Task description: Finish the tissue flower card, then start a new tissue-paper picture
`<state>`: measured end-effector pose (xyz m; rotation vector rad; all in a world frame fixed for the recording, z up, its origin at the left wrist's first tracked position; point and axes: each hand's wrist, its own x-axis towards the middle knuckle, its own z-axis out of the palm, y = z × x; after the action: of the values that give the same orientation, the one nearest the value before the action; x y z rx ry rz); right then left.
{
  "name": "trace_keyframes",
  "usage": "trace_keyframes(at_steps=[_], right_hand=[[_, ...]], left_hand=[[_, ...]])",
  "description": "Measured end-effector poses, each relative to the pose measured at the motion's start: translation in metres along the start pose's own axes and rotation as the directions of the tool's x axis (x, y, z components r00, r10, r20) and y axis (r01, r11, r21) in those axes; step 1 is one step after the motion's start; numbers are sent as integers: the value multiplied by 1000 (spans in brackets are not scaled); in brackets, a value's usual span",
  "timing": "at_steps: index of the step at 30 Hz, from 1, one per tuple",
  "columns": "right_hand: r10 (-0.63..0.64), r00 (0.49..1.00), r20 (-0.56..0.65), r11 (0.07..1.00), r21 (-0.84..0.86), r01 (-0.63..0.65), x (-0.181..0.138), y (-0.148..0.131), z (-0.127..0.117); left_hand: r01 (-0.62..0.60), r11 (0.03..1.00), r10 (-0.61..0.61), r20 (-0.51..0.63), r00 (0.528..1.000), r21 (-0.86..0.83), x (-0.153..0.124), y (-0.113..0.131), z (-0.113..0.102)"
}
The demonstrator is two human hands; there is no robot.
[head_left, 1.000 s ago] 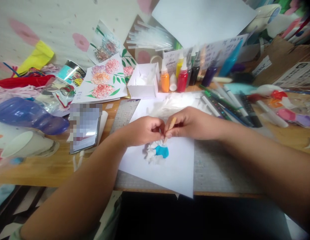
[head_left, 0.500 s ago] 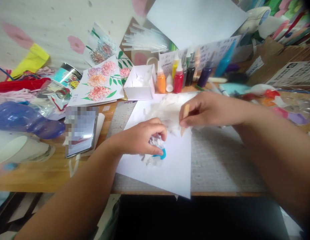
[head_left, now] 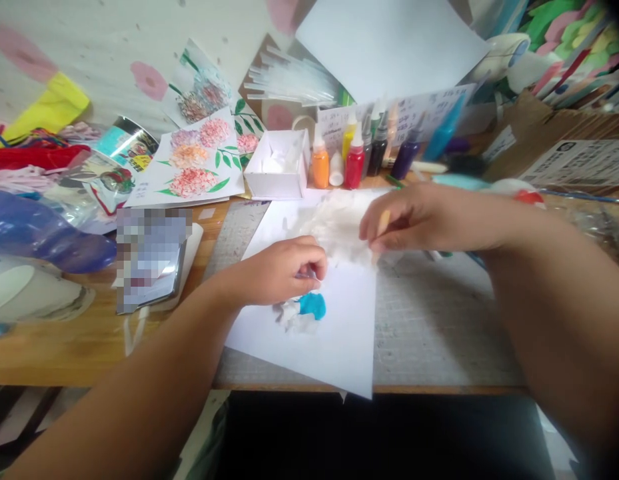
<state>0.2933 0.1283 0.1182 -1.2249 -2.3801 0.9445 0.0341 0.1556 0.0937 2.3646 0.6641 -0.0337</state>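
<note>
My left hand (head_left: 279, 270) is closed, fingertips pressing on crumpled white tissue bits (head_left: 292, 315) stuck beside a blue patch (head_left: 312, 305) on a white paper sheet (head_left: 334, 340). My right hand (head_left: 419, 217) is closed around a thin wooden stick (head_left: 383, 224), its tip down in a heap of loose white tissue pieces (head_left: 336, 223) at the sheet's far end. A grey cutting mat (head_left: 434, 320) lies under the sheet.
Small paint bottles (head_left: 339, 163) and a white box (head_left: 279, 167) stand behind the sheet. A flower picture (head_left: 194, 167) and a phone (head_left: 149, 257) lie to the left, with a blue plastic object (head_left: 44, 233). Markers and clutter fill the right side. The table edge runs along the front.
My right hand has lifted the stick away from the blue patch and carried it back and right to the tissue heap. My left hand stayed on the tissue bits.
</note>
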Motion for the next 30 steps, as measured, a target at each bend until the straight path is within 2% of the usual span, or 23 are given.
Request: trace_keyframes(at_steps=[5,11,13,15,17,20,25,30], right_hand=[[-26,997,74,998,-52,30,2,-5,5],[20,993,114,999,-31,-17,4,-10,6],[19,994,107,997,69,-27,4,-12,6],[11,997,80,968,248,-30,2,-15,9],[7,999,42,901,432,-25,-1,-19,14],[58,998,-20,798,601,-35,-6,-25,29],[211,977,-44,690,714,-116,-7,-27,58],[198,977,-78,678,731,-79,1,-25,73]], left_hand=[[-11,1000,11,-29,1000,-11,-1,-2,2],[-32,999,33,-66,997,16,0,1,1],[-64,998,66,-110,992,21,-1,4,0],[-116,993,115,-173,978,4,-2,7,-1],[-177,984,166,-223,960,-29,-5,11,-1],[-256,965,236,-245,940,-52,-7,13,-1],[-278,959,267,-150,952,-57,-5,8,1],[-276,959,269,-105,957,-58,-1,7,4]])
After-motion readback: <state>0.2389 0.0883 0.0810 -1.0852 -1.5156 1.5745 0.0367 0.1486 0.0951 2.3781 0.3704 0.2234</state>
